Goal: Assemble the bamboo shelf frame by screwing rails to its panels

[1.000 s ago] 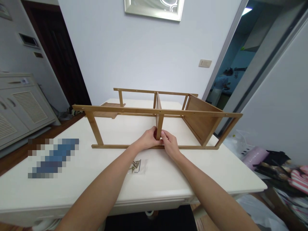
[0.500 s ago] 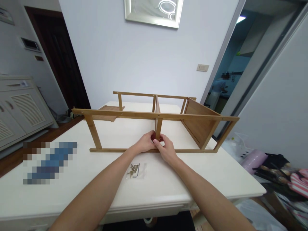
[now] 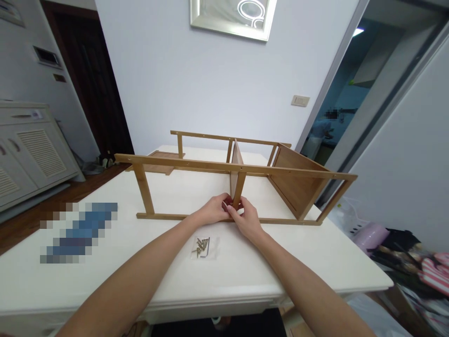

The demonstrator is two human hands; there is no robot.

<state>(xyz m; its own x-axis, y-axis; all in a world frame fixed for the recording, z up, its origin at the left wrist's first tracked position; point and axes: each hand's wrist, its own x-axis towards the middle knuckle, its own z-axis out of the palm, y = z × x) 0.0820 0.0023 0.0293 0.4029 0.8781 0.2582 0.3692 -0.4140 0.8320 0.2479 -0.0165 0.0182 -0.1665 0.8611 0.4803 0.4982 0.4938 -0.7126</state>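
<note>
A bamboo shelf frame [image 3: 196,164] lies on its side on the white table [image 3: 105,262]. Both my hands meet at the foot of its middle upright [image 3: 239,185], where it joins the near bottom rail [image 3: 168,216]. My left hand [image 3: 212,211] has its fingers curled against the upright's left side. My right hand [image 3: 247,217] pinches at the same joint from the right; what its fingertips hold is hidden. A clear bag of screws with a hex key [image 3: 203,247] lies on the table just in front of my hands.
A bamboo panel [image 3: 296,180] stands fixed in the frame's right end, and a loose panel [image 3: 157,161] lies at the back left. A white cabinet [image 3: 31,150] is at the left; clutter [image 3: 414,252] is on the floor to the right. A person stands beyond the doorway [image 3: 324,128].
My hands have stayed at the foot of the middle upright; the right fingers shifted slightly at the joint. The view moved a little to the left.
</note>
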